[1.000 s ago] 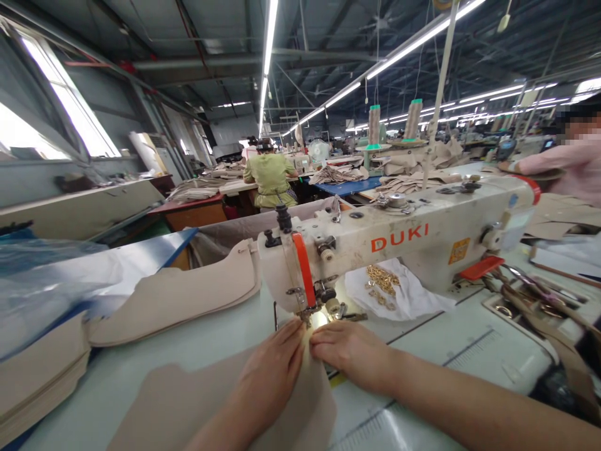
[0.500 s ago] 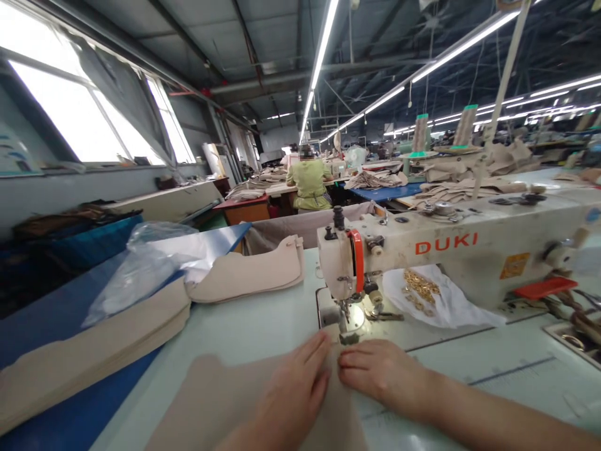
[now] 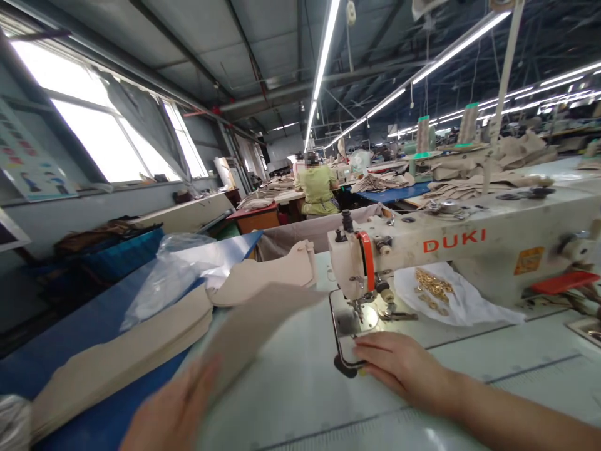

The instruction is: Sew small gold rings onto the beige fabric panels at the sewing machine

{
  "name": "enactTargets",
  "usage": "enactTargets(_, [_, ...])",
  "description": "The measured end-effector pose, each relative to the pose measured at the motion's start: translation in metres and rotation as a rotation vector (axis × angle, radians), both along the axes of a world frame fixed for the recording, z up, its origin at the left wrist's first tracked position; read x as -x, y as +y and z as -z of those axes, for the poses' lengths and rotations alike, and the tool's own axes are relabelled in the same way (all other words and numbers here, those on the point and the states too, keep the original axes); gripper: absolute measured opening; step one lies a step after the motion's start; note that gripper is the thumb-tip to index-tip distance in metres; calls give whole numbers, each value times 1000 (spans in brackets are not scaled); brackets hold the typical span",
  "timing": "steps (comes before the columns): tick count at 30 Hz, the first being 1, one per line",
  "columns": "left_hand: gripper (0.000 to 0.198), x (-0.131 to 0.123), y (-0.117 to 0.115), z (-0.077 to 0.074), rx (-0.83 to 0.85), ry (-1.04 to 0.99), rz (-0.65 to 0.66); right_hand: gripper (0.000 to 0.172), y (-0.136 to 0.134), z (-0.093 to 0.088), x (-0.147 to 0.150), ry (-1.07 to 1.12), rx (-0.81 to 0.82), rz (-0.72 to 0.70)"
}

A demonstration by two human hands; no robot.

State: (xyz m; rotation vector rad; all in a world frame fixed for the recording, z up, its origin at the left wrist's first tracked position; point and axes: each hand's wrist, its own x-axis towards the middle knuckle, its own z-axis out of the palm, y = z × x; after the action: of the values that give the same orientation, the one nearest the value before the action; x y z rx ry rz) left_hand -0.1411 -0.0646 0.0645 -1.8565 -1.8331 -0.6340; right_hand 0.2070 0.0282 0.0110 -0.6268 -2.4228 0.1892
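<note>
- So our left hand (image 3: 176, 404) has the beige fabric piece (image 3: 258, 319) gripped near one end, blurry as it is; the piece stretches forward and right of those fingers.
- Long axis slants away from them, far tip just beside the metal plate (image 3: 346, 318) under the sewing machine (image 3: 460, 228).
- Left's the nearer hand. Our right hand (image 3: 406, 366) is apart from the piece, palm down, fingers loosely stretched at the plate's near edge, nothing in them that we can see.
- Containers: beyond our right fingers, an open white wrapper (image 3: 474, 311) with gold-coloured metal bits (image 3: 434, 286) in it.
</note>
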Motion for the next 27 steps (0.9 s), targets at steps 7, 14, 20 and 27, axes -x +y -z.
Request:
enactTargets(7, [32,-12,136,-94,27,104,-4,25,3,7,3,-11,24,43])
enactTargets(14, [30,-34,172,-5,151,28,-65,26,8,7,4,-15,-70,44])
enactTargets(20, [30,-16,144,28,197,-7,-200,25,12,10,0,-61,-162,7])
enactTargets(27, [53,53,92,5,145,-7,-443,22,16,19,-3,-11,-200,-33])
